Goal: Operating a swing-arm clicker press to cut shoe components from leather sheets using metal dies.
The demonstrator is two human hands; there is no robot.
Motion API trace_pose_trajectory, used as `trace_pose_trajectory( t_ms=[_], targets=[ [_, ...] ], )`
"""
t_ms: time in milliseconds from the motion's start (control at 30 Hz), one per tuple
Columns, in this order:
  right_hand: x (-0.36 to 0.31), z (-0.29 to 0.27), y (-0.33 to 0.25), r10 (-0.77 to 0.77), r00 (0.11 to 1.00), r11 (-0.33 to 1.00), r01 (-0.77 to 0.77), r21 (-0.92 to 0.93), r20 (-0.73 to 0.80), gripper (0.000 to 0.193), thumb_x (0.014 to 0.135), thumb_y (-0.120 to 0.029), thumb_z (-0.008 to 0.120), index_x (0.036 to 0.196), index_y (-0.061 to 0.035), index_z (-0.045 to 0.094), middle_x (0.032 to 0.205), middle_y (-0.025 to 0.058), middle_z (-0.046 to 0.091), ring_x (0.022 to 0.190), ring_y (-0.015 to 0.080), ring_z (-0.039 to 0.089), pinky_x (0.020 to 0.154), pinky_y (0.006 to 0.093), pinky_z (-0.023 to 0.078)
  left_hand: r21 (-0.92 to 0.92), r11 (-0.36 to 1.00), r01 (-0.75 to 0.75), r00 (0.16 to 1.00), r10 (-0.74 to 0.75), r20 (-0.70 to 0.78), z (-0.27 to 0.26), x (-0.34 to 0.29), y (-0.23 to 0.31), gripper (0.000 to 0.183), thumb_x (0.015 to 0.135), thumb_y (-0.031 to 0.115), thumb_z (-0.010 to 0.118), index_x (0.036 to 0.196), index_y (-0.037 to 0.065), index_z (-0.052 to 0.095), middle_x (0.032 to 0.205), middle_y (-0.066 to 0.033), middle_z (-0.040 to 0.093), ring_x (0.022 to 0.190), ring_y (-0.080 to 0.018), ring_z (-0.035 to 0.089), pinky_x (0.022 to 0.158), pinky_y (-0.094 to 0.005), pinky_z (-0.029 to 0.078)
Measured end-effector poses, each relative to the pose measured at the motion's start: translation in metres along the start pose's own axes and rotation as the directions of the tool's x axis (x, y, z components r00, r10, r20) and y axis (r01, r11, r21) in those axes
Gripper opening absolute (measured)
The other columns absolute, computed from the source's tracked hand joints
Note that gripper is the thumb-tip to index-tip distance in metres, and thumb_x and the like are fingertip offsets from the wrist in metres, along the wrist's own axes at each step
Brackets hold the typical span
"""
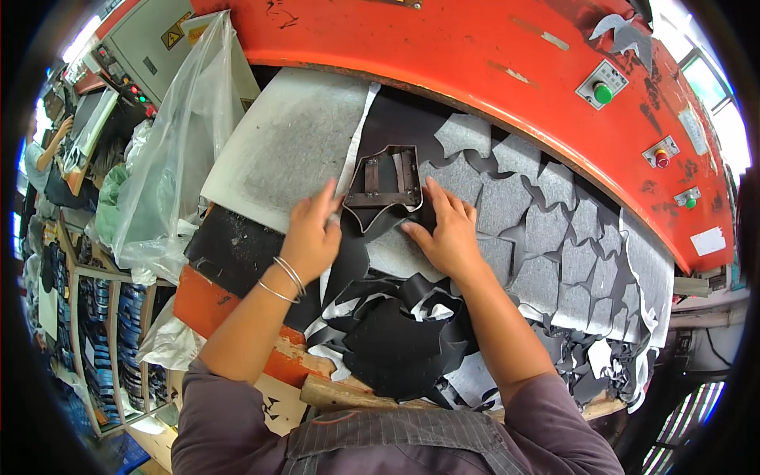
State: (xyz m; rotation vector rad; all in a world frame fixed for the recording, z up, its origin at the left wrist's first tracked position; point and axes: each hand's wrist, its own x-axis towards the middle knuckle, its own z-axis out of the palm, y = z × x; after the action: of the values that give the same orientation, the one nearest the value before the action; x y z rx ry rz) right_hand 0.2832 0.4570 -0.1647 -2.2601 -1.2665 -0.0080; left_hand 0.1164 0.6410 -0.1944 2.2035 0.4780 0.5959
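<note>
A dark metal cutting die [385, 184] with a shaped outline lies on a black sheet of material [400, 127] spread over the grey cutting board [293, 142]. My left hand [311, 236], with thin bangles on the wrist, rests flat beside the die's left edge, fingers touching it. My right hand [445, 229] presses at the die's right lower corner, fingers spread on the sheet. The sheet to the right [554, 237] is full of several cut-out holes showing grey board beneath. Neither hand grips anything.
An orange press head [475, 55] arches over the board, with green [603, 93] and red [662, 158] buttons on its right. Black scrap offcuts [396, 332] pile at the near edge. A clear plastic bag [182, 134] hangs left. Another person [43, 154] works far left beside shelves [103, 332].
</note>
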Motion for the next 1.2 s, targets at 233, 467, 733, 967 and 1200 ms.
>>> trace_pose_trajectory(
  t_ms=[233,467,733,967,1200],
  targets=[
    [-0.012,0.009,0.000,-0.013,1.000,0.993,0.011,-0.120,-0.018,0.068,0.081,-0.032,0.069,0.141,-0.0106,0.043,0.122,0.0171,0.059,0.120,0.0297,0.050,0.099,0.0458,0.032,0.125,0.982,-0.142,0.990,0.139,0.037,0.006,-0.022,0.002,0.063,0.082,0.000,0.048,0.142,0.000,0.031,0.126,-0.0166,0.059,0.119,-0.0359,0.050,0.109,-0.0454,0.029],
    [-0.012,0.015,0.001,-0.040,0.999,0.984,0.034,-0.172,-0.029,0.069,0.082,-0.032,0.069,0.142,-0.0104,0.042,0.123,0.0166,0.059,0.115,0.0299,0.052,0.097,0.0457,0.033,0.137,0.987,-0.087,0.994,0.077,0.072,0.014,0.030,-0.016,0.061,0.083,-0.001,0.044,0.142,-0.001,0.030,0.131,-0.0129,0.057,0.118,-0.0387,0.048,0.107,-0.0443,0.032],
    [-0.010,0.014,0.005,-0.103,0.993,0.981,0.091,-0.172,-0.059,0.066,0.079,-0.029,0.071,0.138,-0.0095,0.047,0.111,0.0187,0.064,0.112,0.0304,0.054,0.095,0.0465,0.035,0.073,0.997,-0.022,0.998,0.018,0.059,0.013,0.032,-0.015,0.060,0.082,-0.005,0.040,0.141,0.001,0.034,0.128,-0.0206,0.057,0.120,-0.0351,0.051,0.106,-0.0390,0.035],
    [-0.012,0.007,0.000,-0.066,0.995,0.989,0.055,-0.140,-0.075,0.067,0.079,-0.030,0.071,0.139,-0.0111,0.045,0.107,0.0180,0.065,0.117,0.0296,0.052,0.097,0.0459,0.035,0.127,0.991,-0.051,0.997,0.044,0.061,0.008,0.033,-0.003,0.063,0.081,-0.007,0.040,0.143,0.003,0.032,0.130,-0.0216,0.055,0.123,-0.0336,0.051,0.104,-0.0362,0.038],
    [-0.050,-0.050,0.012,0.086,0.983,0.978,-0.053,0.203,-0.162,0.074,0.081,-0.028,0.071,0.142,-0.0039,0.038,0.139,0.0221,0.046,0.129,0.0352,0.044,0.108,0.0439,0.029,0.041,0.998,0.057,0.993,-0.052,-0.110,0.003,0.021,0.033,0.058,0.083,-0.004,0.044,0.140,0.006,0.037,0.129,-0.0200,0.056,0.118,-0.0325,0.055,0.099,-0.0354,0.041]
  ],
)
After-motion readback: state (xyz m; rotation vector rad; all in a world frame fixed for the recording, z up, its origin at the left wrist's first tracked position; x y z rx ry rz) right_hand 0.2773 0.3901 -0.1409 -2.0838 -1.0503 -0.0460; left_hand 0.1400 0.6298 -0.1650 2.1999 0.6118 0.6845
